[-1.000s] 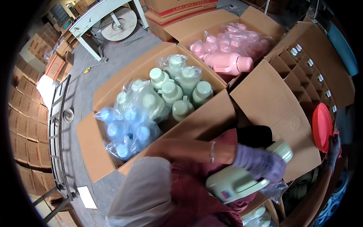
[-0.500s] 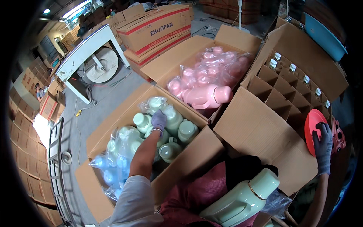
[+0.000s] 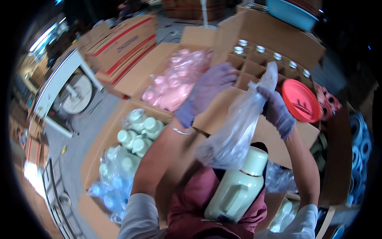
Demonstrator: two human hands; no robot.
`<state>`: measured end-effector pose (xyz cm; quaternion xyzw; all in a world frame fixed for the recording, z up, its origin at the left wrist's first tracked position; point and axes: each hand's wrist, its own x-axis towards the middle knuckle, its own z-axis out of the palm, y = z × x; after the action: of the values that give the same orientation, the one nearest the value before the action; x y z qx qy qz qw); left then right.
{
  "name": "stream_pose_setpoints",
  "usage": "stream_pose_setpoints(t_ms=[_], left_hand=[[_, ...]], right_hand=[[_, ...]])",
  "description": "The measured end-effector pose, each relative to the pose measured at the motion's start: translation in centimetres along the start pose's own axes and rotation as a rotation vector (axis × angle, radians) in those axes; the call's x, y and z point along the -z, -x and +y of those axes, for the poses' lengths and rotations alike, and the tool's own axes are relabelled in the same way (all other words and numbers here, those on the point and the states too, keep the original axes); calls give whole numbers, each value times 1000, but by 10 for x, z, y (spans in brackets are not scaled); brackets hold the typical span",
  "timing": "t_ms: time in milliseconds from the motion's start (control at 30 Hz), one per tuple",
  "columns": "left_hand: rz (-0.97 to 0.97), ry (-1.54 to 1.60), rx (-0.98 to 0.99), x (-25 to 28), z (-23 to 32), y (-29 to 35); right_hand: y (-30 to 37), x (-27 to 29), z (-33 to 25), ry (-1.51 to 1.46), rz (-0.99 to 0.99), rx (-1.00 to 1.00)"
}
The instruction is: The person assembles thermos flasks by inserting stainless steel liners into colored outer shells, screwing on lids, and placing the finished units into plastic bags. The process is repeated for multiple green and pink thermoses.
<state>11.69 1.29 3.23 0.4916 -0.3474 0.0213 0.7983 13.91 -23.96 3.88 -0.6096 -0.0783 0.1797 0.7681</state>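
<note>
My right hand (image 3: 277, 110), in a grey-purple glove, grips the upper end of a crumpled clear plastic bag (image 3: 234, 133), which hangs down toward my lap. My left hand (image 3: 209, 93), also gloved and somewhat blurred, reaches across a cardboard flap beside the bag with its fingers stretched out; nothing shows in it. On my lap leans a pale green thermos flask (image 3: 234, 195) with a handle and a gold-coloured ring below its cap. A red round dish (image 3: 301, 100) with small dark red pieces in it lies just right of my right hand.
At the left stands an open carton (image 3: 89, 167) of green and blue bagged flasks. Pink flasks (image 3: 175, 75) fill another behind it. A divided carton (image 3: 278, 26) holds silver-capped bottles. Pink parts (image 3: 329, 102) and blue rings (image 3: 360, 147) are at the right.
My left hand has left the green flasks and moved right. My right hand has let go of the red dish, now lying down, and holds the plastic bag. The view has turned right.
</note>
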Motion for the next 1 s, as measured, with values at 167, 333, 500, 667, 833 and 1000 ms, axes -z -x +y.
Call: stream_pose_setpoints(t_ms=[167, 333, 500, 667, 833, 1000], left_hand=[[-170, -396, 156, -27, -43, 31], [211, -335, 361, -90, -100, 20], [298, -209, 235, -104, -150, 35], [373, -544, 266, -110, -128, 62], [198, 38, 779, -123, -43, 121], [-632, 4, 413, -159, 26, 142]], right_hand=[[-6, 105, -27, -348, 52, -54], [21, 90, -10, -426, 128, 154], [80, 45, 67, 344, 287, 348], [95, 100, 109, 835, 507, 183], [145, 106, 155, 1147, 726, 294], [246, 41, 160, 1032, 591, 738]])
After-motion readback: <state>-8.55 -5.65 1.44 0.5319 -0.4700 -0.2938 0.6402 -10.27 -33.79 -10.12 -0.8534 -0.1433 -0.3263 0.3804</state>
